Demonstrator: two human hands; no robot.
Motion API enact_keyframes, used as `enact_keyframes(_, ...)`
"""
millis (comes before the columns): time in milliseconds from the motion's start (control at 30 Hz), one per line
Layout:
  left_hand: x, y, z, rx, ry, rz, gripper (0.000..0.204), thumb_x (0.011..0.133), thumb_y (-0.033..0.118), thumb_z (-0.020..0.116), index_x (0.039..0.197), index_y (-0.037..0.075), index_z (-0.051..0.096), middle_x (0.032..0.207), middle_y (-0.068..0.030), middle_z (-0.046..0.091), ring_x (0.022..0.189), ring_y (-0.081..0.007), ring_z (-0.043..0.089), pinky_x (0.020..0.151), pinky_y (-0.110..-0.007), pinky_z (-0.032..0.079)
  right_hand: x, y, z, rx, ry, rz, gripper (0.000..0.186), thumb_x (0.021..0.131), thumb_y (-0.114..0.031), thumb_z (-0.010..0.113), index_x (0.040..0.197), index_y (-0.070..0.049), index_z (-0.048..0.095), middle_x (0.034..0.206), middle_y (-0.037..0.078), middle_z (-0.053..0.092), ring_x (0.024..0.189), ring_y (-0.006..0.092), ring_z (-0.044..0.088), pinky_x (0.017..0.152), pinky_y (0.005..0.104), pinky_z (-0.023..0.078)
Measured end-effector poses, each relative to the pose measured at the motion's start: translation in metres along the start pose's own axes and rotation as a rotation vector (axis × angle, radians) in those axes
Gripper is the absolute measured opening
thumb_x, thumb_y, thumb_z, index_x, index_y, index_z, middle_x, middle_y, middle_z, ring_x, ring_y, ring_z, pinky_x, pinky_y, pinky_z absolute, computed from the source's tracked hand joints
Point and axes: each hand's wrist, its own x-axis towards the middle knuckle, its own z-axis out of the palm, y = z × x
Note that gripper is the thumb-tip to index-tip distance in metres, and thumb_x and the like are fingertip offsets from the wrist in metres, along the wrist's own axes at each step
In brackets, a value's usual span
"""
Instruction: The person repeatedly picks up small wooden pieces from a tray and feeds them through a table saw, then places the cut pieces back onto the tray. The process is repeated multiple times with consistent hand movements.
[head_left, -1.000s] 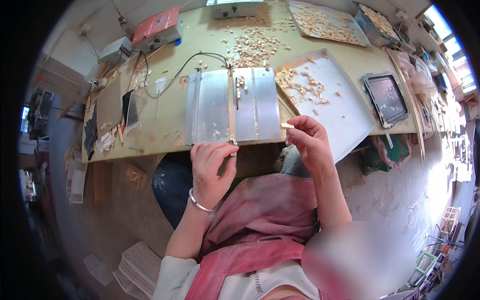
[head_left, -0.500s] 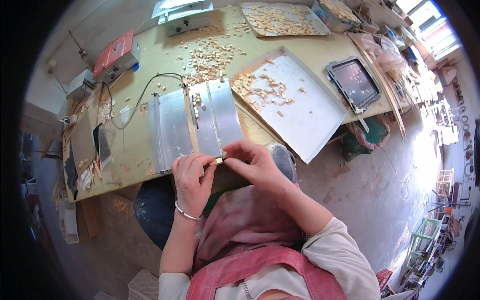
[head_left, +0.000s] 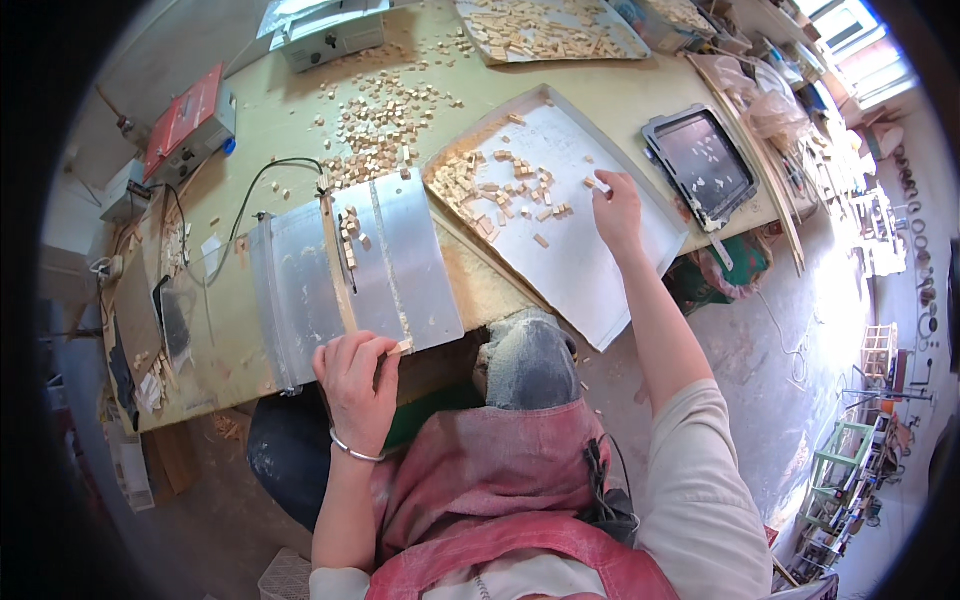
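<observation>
My left hand (head_left: 358, 385) pinches a small light wooden block (head_left: 402, 347) at the front edge of the silver metal plate (head_left: 430, 285). Out over the white tray (head_left: 585, 270), my right hand (head_left: 618, 212) has its fingers drawn together at another small wooden block (head_left: 590, 183), which shows at the fingertips. Many loose wooden blocks (head_left: 455, 180) lie in the tray's left part. On the metal plate, a short row of blocks (head_left: 349, 240) stands beside a dark slot.
A heap of blocks (head_left: 375, 135) spreads behind the plate. Farther back stands another full tray (head_left: 550, 30). A black-framed tray (head_left: 700, 165) with pale bits is at the right, and a red-lidded box (head_left: 190, 125) at the left. A dark cable (head_left: 245, 195) curves to the plate.
My right hand has moved from beside the left one, away and to the right, over the white tray. My left hand stays at the plate's edge with its block. The view has shifted somewhat.
</observation>
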Motion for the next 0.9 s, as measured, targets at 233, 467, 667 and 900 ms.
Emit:
enact_keyframes(233, 0.004, 0.001, 0.002, -0.004, 0.007, -0.019, 0.018, 0.084, 0.004, 0.083, 0.098, 0.009, 0.071, 0.104, -0.0062, 0.064, 0.102, -0.0288, 0.061, 0.099, -0.042, 0.041, 0.01, 0.005, 0.02, -0.314, -0.086, 0.068, 0.021, 0.095, -0.008, 0.067, 0.113, -0.008, 0.078, 0.116, 0.012, 0.071, 0.103, 0.0335, 0.071, 0.09, 0.0443, 0.056)
enact_keyframes(467, -0.001, -0.004, 0.001, -0.006, 0.049, 0.003, 0.017, 0.084, 0.005, 0.083, 0.097, 0.01, 0.073, 0.102, -0.0057, 0.066, 0.1, -0.0278, 0.062, 0.098, -0.042, 0.041, -0.055, -0.073, -0.028, 0.544, -0.268, 0.277, 0.017, 0.092, -0.009, 0.074, 0.105, 0.002, 0.076, 0.079, 0.003, 0.069, 0.075, 0.0095, 0.064, 0.067, 0.0278, 0.051)
enact_keyframes(667, -0.005, -0.01, 0.007, 0.027, 0.111, 0.009, 0.017, 0.083, 0.008, 0.084, 0.097, 0.013, 0.076, 0.099, -0.0023, 0.07, 0.103, -0.025, 0.065, 0.098, -0.042, 0.04, -0.148, -0.188, -0.031, 0.876, -0.648, 0.392, 0.019, 0.099, -0.015, 0.078, 0.105, 0.003, 0.078, 0.081, 0.002, 0.075, 0.064, 0.0058, 0.063, 0.056, 0.0208, 0.048)
enact_keyframes(900, -0.008, -0.01, 0.005, 0.033, 0.142, -0.031, 0.026, 0.08, 0.009, 0.085, 0.104, 0.014, 0.074, 0.102, -0.0019, 0.07, 0.105, -0.0253, 0.064, 0.1, -0.043, 0.038, -0.174, -0.238, 0.026, 0.436, -0.629, -0.122, 0.019, 0.101, -0.014, 0.073, 0.1, 0.005, 0.077, 0.08, 0.009, 0.076, 0.075, 0.0128, 0.07, 0.068, 0.0305, 0.054)
